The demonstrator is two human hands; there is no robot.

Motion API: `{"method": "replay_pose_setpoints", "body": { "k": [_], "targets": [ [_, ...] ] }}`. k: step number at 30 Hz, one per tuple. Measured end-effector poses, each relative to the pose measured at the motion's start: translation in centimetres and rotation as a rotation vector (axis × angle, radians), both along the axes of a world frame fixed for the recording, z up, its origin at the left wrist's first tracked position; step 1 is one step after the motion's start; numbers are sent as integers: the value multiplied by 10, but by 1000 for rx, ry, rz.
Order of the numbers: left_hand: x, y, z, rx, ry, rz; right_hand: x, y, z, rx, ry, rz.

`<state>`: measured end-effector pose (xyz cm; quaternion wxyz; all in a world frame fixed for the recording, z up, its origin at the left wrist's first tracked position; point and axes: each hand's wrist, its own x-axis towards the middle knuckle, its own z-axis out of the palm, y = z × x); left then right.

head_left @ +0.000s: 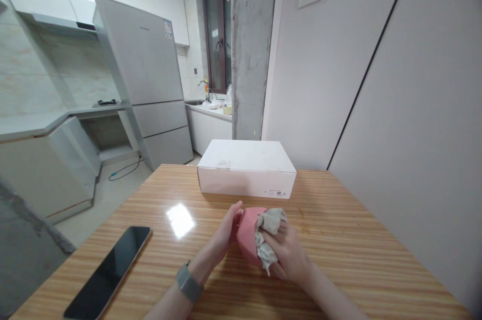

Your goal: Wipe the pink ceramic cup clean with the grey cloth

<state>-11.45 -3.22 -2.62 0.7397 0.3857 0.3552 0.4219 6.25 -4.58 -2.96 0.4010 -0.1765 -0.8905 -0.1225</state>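
Observation:
A pink object with angled sides (247, 233), perhaps a bowl or cup, is tilted above the wooden table between my hands. My left hand (228, 229) grips it from the left, with the fingers mostly hidden behind it. On its right side, my right hand (288, 252) clutches a crumpled greyish-white cloth (269, 224) and presses it against the pink surface. A grey band (189, 282) circles my left wrist. The pink object's inside and underside are hidden.
A white box (246, 172) sits at the table's far edge, beyond my hands. A dark-screened phone (109, 275) lies at the left of the wooden table (357, 239). A white wall stands along the right; a fridge (146, 69) is farther back.

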Motion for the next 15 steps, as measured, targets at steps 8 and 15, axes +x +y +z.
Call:
{"method": "replay_pose_setpoints", "body": {
  "k": [8,15],
  "targets": [
    [-13,-11,26,162,245,-105,-17,-11,2,-65,-54,139],
    [-13,-6,14,302,272,1,-5,-2,4,-55,-42,95]
  ]
}}
